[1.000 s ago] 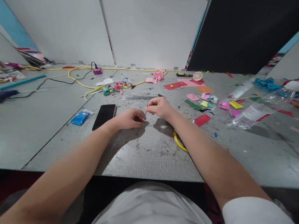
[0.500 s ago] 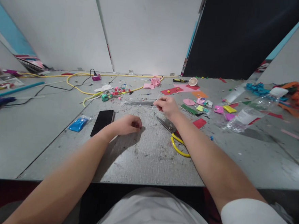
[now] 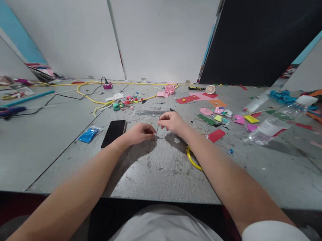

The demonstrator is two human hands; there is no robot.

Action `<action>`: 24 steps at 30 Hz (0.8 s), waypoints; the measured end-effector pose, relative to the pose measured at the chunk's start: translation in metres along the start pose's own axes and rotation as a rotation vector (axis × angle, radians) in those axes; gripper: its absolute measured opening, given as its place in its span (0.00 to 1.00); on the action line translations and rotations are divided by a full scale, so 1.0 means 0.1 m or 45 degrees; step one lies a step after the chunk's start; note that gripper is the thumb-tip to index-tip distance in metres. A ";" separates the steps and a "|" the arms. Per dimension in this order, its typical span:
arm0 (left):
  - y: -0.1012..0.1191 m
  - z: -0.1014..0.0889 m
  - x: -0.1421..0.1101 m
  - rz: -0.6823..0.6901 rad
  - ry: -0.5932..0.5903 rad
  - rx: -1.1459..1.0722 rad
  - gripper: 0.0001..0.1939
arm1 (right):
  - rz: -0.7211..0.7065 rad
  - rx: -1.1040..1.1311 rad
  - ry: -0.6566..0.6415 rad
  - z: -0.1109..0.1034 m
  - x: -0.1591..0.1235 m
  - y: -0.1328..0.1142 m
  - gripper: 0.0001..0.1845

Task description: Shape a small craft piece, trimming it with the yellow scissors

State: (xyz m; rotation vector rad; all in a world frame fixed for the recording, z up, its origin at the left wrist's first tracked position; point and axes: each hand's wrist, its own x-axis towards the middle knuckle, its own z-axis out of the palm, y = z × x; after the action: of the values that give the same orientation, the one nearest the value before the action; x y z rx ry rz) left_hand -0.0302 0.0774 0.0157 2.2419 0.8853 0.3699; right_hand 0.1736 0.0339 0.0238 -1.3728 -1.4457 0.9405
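My right hand [image 3: 172,122] pinches a thin wire [image 3: 157,129] that hangs down from its fingertips. The wire's lower end comes close to the fingertips of my left hand [image 3: 142,133]. That hand is closed, thumb against fingers, just above the table; whether it grips the wire or something else small, I cannot tell. Under my right forearm lies a pair of scissors with yellow handles [image 3: 193,162], its blades mostly hidden. Behind my hands is a bundle of thin straight wires [image 3: 147,112]. A black phone [image 3: 114,133] lies beside my left wrist.
Left of the phone lies a blue packet [image 3: 88,134]. A clear plastic bottle [image 3: 270,127] leans at the right. Coloured scraps, including a red piece [image 3: 216,135], lie right of my hand. A yellow cord [image 3: 92,101] crosses the back, below white panels [image 3: 164,36].
My right hand has come left and down with the wire, over the scissors' blades. My left hand has moved slightly right toward it. The view has shifted a little.
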 end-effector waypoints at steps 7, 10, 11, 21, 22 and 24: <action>0.01 0.01 -0.01 0.048 -0.041 0.153 0.13 | -0.045 -0.052 -0.043 0.04 0.00 0.02 0.04; -0.01 0.03 0.00 0.064 -0.037 0.154 0.13 | -0.054 -0.016 -0.047 0.06 0.01 0.05 0.04; -0.02 0.04 0.00 0.068 -0.037 0.155 0.13 | -0.064 0.004 -0.054 0.07 0.02 0.06 0.04; -0.03 0.06 0.00 0.103 -0.073 0.219 0.14 | -0.126 0.017 -0.122 0.06 0.01 0.09 0.10; -0.03 0.06 0.00 0.107 -0.076 0.225 0.14 | -0.128 0.017 -0.137 0.06 0.00 0.08 0.10; -0.02 0.06 0.00 0.112 -0.079 0.222 0.13 | -0.138 0.014 -0.159 0.06 -0.01 0.06 0.10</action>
State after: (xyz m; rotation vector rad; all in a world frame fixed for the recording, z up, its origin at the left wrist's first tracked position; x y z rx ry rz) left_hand -0.0279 0.0749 0.0100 2.4448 0.8152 0.2703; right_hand 0.1697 0.0337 0.0162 -1.2334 -1.5900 0.9766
